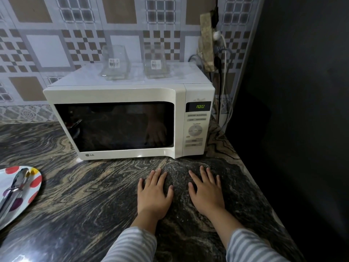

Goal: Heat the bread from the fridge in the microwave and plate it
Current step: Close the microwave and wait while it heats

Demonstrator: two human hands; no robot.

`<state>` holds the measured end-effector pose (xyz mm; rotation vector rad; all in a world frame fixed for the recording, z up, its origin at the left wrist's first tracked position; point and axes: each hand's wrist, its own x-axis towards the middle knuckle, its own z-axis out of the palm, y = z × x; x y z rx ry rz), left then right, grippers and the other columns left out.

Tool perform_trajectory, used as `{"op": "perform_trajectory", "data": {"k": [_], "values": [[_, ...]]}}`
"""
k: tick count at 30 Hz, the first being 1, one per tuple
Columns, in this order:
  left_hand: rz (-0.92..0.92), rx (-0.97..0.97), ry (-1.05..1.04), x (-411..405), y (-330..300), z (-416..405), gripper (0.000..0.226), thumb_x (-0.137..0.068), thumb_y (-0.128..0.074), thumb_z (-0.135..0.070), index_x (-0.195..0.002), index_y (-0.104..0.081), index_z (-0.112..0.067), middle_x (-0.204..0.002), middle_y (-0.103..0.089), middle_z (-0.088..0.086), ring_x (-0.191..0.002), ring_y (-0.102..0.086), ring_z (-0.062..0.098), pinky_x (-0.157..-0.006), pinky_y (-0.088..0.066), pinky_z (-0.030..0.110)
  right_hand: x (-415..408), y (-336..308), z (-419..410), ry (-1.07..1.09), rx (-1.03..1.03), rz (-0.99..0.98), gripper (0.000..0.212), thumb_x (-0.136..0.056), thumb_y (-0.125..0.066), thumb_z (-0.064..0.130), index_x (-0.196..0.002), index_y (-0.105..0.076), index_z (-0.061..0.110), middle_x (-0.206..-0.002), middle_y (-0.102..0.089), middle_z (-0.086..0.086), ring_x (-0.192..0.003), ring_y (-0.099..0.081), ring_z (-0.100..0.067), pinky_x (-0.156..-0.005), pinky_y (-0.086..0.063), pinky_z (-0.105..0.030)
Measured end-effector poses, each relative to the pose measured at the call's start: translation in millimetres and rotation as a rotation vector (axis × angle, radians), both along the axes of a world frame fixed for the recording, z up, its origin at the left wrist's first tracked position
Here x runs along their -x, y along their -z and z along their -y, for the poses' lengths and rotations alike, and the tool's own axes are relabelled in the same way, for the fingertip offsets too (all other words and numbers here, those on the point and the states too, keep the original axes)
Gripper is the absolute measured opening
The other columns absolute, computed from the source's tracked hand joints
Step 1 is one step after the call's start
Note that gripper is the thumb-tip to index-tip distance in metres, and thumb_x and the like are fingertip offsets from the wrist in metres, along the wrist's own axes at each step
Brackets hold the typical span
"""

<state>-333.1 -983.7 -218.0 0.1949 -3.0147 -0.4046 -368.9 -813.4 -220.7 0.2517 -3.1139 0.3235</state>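
A white microwave (130, 95) stands on the dark marbled counter (85, 195) with its door closed; its green display (200, 106) reads 1:00. The window is dark and I cannot see any bread inside. My left hand (154, 193) and my right hand (206, 191) lie flat on the counter in front of the microwave, fingers straight, holding nothing. A white plate with coloured dots (35, 183) sits at the left edge, with metal tongs (14, 188) lying on it.
Two clear glass containers (116, 63) (155, 62) stand on top of the microwave. Cables and a plug (220, 46) hang on the tiled wall at the right. The counter ends at a dark drop on the right.
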Motion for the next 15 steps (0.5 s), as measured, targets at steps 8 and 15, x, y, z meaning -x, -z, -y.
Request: {"op": "perform_trajectory", "data": {"k": [8, 15], "values": [[-0.006, -0.004, -0.007, 1.2, 1.2, -0.3, 0.061, -0.094, -0.024, -0.057, -0.150, -0.018, -0.036, -0.160, -0.007, -0.013, -0.147, 0.001, 0.006, -0.119, 0.000, 0.043, 1.6, -2.1, -0.7, -0.010, 0.022, 0.019, 0.052, -0.099, -0.022, 0.050, -0.150, -0.016, 0.042, -0.162, -0.002, 0.002, -0.148, 0.007, -0.019, -0.119, 0.003, -0.047], [-0.008, -0.004, -0.022, 2.8, 1.9, -0.9, 0.071, -0.083, -0.012, -0.061, -0.149, -0.021, -0.037, -0.160, -0.010, -0.014, -0.147, -0.001, 0.006, -0.119, 0.000, 0.043, 20.3, -26.6, 0.1, 0.078, 0.183, -0.022, 0.063, -0.098, -0.036, 0.044, -0.149, 0.001, 0.046, -0.161, 0.002, -0.003, -0.148, 0.000, -0.023, -0.119, -0.003, -0.047]]}}
